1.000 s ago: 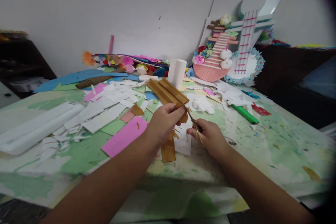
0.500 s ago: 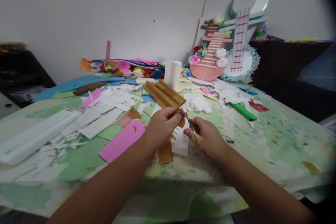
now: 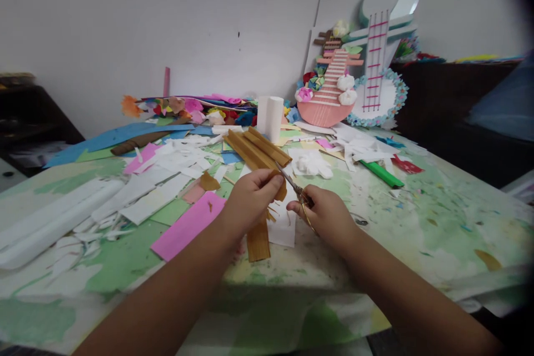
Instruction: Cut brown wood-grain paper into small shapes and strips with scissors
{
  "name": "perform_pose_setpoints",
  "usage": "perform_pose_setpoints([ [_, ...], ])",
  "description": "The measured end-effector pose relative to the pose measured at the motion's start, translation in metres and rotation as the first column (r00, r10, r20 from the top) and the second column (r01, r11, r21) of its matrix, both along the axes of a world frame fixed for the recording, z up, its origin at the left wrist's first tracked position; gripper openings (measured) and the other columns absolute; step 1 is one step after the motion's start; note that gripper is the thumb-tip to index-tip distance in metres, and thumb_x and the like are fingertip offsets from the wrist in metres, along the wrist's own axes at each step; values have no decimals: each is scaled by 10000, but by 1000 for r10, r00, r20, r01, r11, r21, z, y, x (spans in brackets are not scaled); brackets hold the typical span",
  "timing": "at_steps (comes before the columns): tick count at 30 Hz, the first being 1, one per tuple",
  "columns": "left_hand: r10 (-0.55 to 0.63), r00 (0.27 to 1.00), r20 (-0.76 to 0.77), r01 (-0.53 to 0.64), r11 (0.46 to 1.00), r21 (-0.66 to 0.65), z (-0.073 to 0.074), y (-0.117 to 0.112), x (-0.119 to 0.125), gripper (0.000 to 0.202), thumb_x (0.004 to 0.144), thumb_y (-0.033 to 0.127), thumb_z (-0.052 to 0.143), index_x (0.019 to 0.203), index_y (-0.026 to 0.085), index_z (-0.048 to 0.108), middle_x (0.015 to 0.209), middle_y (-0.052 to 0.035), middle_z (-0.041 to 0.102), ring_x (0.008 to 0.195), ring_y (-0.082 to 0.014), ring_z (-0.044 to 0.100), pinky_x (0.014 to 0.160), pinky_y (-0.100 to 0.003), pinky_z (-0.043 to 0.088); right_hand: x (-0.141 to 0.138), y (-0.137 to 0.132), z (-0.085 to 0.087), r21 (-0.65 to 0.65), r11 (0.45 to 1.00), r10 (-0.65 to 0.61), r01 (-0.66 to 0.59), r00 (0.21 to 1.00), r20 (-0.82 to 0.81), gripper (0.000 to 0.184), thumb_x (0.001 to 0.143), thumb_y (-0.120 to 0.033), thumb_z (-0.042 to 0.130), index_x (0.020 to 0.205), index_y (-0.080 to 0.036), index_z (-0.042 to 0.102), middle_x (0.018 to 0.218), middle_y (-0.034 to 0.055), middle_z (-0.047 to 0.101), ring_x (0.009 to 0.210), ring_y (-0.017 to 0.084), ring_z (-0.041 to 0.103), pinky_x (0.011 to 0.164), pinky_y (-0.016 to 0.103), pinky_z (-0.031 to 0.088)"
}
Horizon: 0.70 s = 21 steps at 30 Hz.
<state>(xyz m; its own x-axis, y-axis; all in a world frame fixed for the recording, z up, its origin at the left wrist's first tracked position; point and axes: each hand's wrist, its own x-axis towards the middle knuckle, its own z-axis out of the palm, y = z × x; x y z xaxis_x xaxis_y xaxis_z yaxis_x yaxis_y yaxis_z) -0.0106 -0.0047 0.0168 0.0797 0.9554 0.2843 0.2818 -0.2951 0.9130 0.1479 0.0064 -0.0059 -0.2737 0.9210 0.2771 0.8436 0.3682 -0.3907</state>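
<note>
My left hand [image 3: 254,194] pinches a small piece of brown crepe paper [image 3: 281,191] between thumb and fingers. In my right hand [image 3: 329,211] is a pair of scissors [image 3: 301,194], its blades pointing up and left at the edge of that piece. Folded brown crepe paper [image 3: 254,150] lies on the table just beyond my hands. Below my left hand a brown crepe strip [image 3: 258,240] rests beside a white sheet [image 3: 283,231], with thin brown snippets near it. The fingers inside the scissors' handles are partly hidden.
A pink paper sheet [image 3: 189,225] and many white paper scraps [image 3: 175,156] cover the left side. A white roll [image 3: 275,119] stands behind the brown paper. Farther right are a green crepe roll [image 3: 381,174] and decorated instrument-shaped crafts [image 3: 327,111] against the wall.
The scissors' blades have opened slightly at the brown piece, and my right hand has shifted a little. The whole view has moved slightly, so things sit a bit farther left.
</note>
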Motion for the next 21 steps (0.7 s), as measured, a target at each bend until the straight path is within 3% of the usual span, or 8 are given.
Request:
perform_pose_setpoints([
  [4,64,998,28,-64,998,-26,-6,5,-1,234,720,345,451,561,176,483,529,33,458,519,-102,442,516,-223,325,2,2,-1,-2,997,-75,75,992,-106,389,662,-534,486,529,-197,344,484,-28,397,468,102,333,433,223,205],
  [7,57,997,46,-52,993,-110,-13,9,0,192,718,338,437,635,184,516,570,25,505,527,-113,487,517,-229,361,2,1,0,-86,995,11,-42,944,-329,330,672,-484,492,568,-196,371,507,-40,390,483,95,350,451,215,264],
  [11,20,998,-61,-28,990,-136,-17,8,2,204,713,322,414,698,194,572,624,-1,560,566,-138,522,481,-226,371,-3,2,2,-175,970,28,-167,797,-603,190,704,-377,482,694,-190,449,557,-45,422,520,92,390,496,212,328],
  [17,-58,978,-198,39,994,-100,-18,5,5,193,706,253,377,643,196,550,588,10,533,498,-117,473,452,-215,342,-4,9,-3,-166,954,58,-250,696,-716,166,672,-321,525,734,-173,486,674,-21,499,599,97,444,598,236,372],
  [21,-69,956,-284,36,992,-120,-20,7,5,205,696,195,361,749,199,559,630,8,561,562,-125,495,486,-214,350,-4,10,-4,-216,946,23,-244,712,-702,172,649,-307,548,742,-170,504,701,-10,534,611,105,462,607,244,378],
])
